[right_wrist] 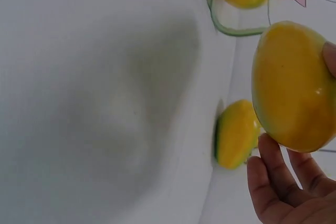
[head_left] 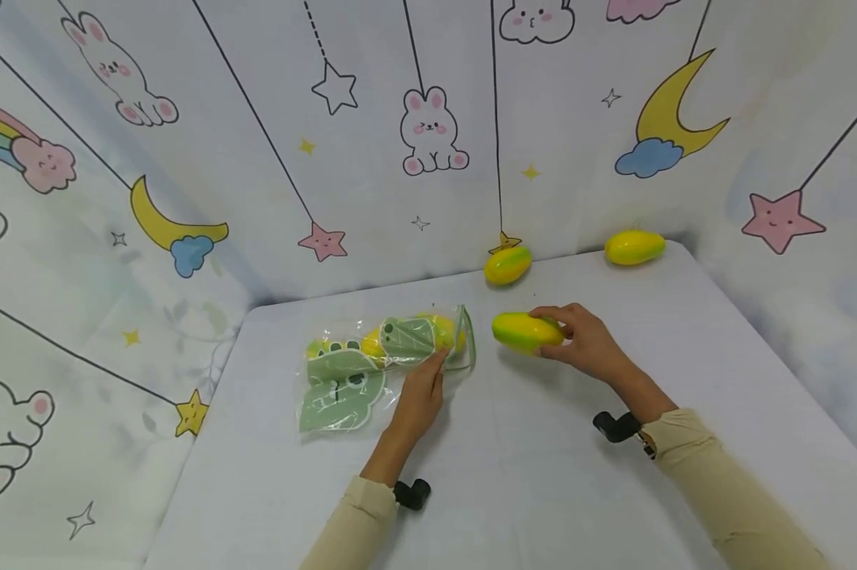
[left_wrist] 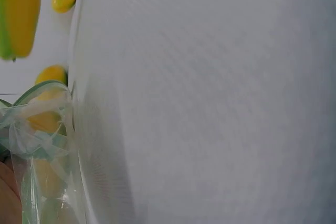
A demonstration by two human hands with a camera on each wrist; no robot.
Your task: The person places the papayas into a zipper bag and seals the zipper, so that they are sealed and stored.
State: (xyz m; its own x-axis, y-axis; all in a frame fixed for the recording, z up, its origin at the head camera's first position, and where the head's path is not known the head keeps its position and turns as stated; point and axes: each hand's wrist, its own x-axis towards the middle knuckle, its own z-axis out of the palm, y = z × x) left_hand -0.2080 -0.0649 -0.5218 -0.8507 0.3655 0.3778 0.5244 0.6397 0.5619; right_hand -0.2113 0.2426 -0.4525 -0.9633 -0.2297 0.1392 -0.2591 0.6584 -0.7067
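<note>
A clear plastic bag (head_left: 343, 396) with a green cartoon animal print lies on the table in the head view, several yellow-green mangoes inside it. My left hand (head_left: 421, 396) holds the bag near its open, green-edged mouth; in the left wrist view the film hides part of that hand (left_wrist: 8, 195). My right hand (head_left: 588, 348) grips another mango (head_left: 519, 332) by its right end, just right of the bag mouth and above the table. In the right wrist view, thumb and fingers of that hand (right_wrist: 294, 200) are around the mango (right_wrist: 294, 87).
Two loose mangoes lie along the table's back edge, one mango (head_left: 508, 266) behind the held one and another mango (head_left: 635, 247) at the far right. A white cloth covers the table (head_left: 542, 475). Behind it hangs a printed curtain (head_left: 371, 174) with rabbits, moons and stars.
</note>
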